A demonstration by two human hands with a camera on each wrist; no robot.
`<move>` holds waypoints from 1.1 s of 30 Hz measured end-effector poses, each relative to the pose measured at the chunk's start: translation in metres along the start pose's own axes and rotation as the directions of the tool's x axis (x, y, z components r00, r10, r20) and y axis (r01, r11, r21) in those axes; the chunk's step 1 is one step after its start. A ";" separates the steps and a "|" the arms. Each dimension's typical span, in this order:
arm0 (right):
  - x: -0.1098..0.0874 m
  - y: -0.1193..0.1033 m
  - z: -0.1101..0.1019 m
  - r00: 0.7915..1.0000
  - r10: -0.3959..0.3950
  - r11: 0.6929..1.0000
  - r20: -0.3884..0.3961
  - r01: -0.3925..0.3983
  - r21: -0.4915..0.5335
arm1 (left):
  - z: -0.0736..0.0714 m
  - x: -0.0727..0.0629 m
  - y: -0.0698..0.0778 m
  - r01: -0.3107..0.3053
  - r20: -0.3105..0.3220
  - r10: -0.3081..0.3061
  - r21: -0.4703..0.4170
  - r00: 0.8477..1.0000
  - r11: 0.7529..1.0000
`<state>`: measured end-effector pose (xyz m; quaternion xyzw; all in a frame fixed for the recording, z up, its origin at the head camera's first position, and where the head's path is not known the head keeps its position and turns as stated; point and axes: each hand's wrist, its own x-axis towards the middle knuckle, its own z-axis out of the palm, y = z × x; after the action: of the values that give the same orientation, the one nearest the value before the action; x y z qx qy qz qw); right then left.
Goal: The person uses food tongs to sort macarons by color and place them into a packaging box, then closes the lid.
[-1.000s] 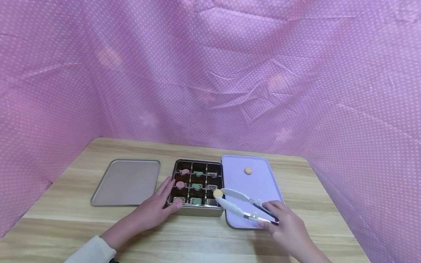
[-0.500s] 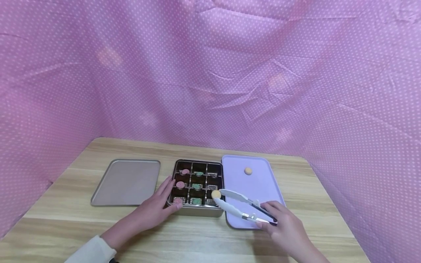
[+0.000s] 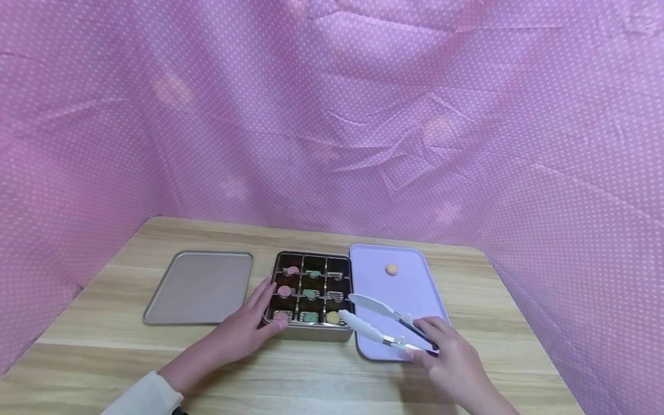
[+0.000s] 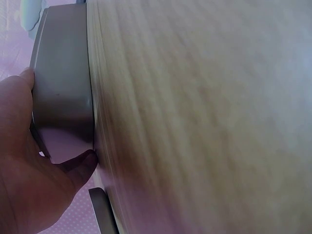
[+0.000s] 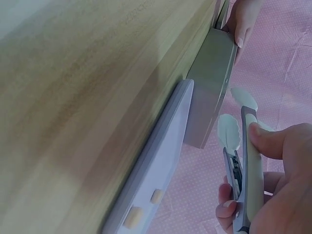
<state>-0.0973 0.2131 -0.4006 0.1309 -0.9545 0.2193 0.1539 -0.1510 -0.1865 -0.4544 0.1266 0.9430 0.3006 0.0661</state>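
1. By my count, most of the filling is done: in the tin box (image 3: 317,334), the left column holds three pink rounds (image 3: 284,291), the middle column three green rounds (image 3: 309,294), and the near compartment of the right column a yellow round (image 3: 333,317).
2. The middle and far compartments of that column show me only ridged bottoms, so I judge two places are left. From the right wrist I see two pale rounds (image 5: 132,217) on the lilac tray (image 3: 373,271) — the head view gives me just one of them.
3. The person's right hand (image 3: 452,350) has its fingers curled round the tongs (image 3: 369,331), whose tips stand apart with nothing between them, one just beside the yellow round.
4. The left hand (image 3: 248,325) rests on the box's left near corner, fingers fairly straight along the side and thumb apart at the near edge.
5. I read the box as smooth, brownish metal with a glossy dark divider; the flat lid (image 3: 202,288), well to its left, matches it with a rounded rim. The tongs have pale, scalloped heads on metal arms. The rounds look matte and biscuit-like, the surface (image 3: 301,377) wood-grained, the cloth (image 3: 311,115) behind creased and dotted.
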 end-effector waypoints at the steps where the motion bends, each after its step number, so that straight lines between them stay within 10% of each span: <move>1: 0.000 0.000 -0.001 1.000 0.010 1.000 0.005 -0.010 0.004 | 0.000 0.000 0.000 -0.002 0.000 0.002 0.001 1.000 1.000; 33: -0.038 0.073 -0.037 0.962 0.243 0.966 0.125 -0.228 -0.122 | 0.000 0.000 0.000 -0.017 -0.006 0.017 0.008 1.000 1.000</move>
<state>-0.0767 0.3011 -0.4098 0.0228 -0.9820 0.1751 0.0665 -0.1510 -0.1867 -0.4546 0.1337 0.9434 0.2976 0.0600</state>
